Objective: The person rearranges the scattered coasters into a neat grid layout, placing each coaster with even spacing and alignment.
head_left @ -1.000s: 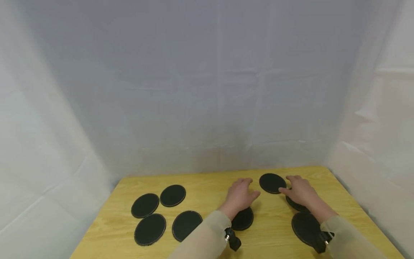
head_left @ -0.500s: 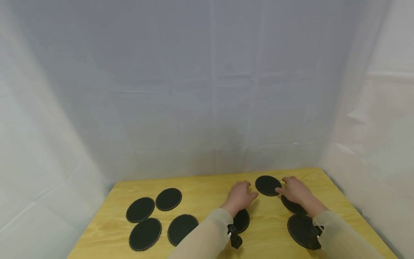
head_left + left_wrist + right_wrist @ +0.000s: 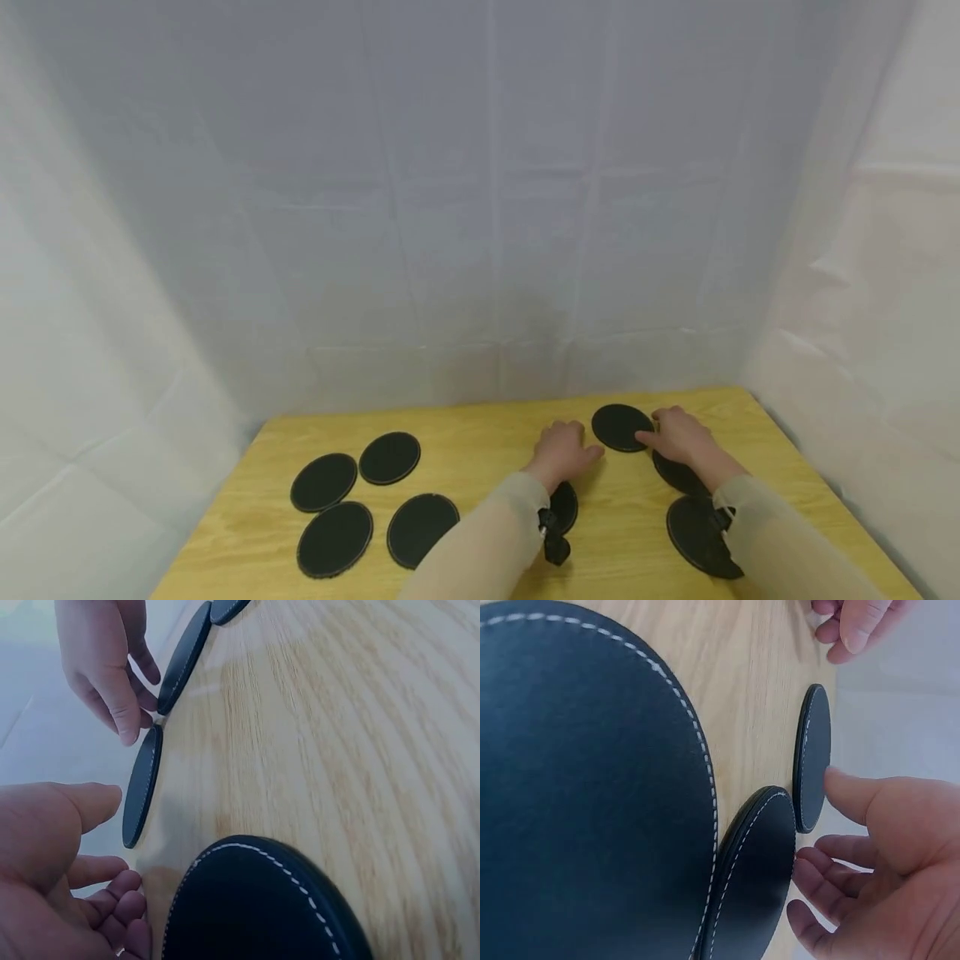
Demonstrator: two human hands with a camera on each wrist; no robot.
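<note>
Several black round coasters with light stitching lie on a yellow wooden table (image 3: 480,433). My left hand (image 3: 564,450) rests flat on the wood with relaxed fingers, holding nothing. One coaster (image 3: 564,506) (image 3: 262,907) lies just under its wrist. My right hand (image 3: 675,437) (image 3: 877,855) lies to the right of the far coaster (image 3: 619,427) (image 3: 812,765), its thumb against that coaster's edge. Its loosely curled fingers hover over a second coaster (image 3: 678,475) (image 3: 757,877). A third coaster (image 3: 697,533) (image 3: 577,787) lies under the right wrist.
More coasters sit in a group at the left of the table (image 3: 323,482) (image 3: 389,457) (image 3: 334,538) (image 3: 422,518). White cloth walls (image 3: 480,208) close in the back and both sides. Bare wood shows between the left group and my hands.
Both hands have stayed almost in place. The right hand has edged slightly left against the far coaster, and the head view has shifted a little.
</note>
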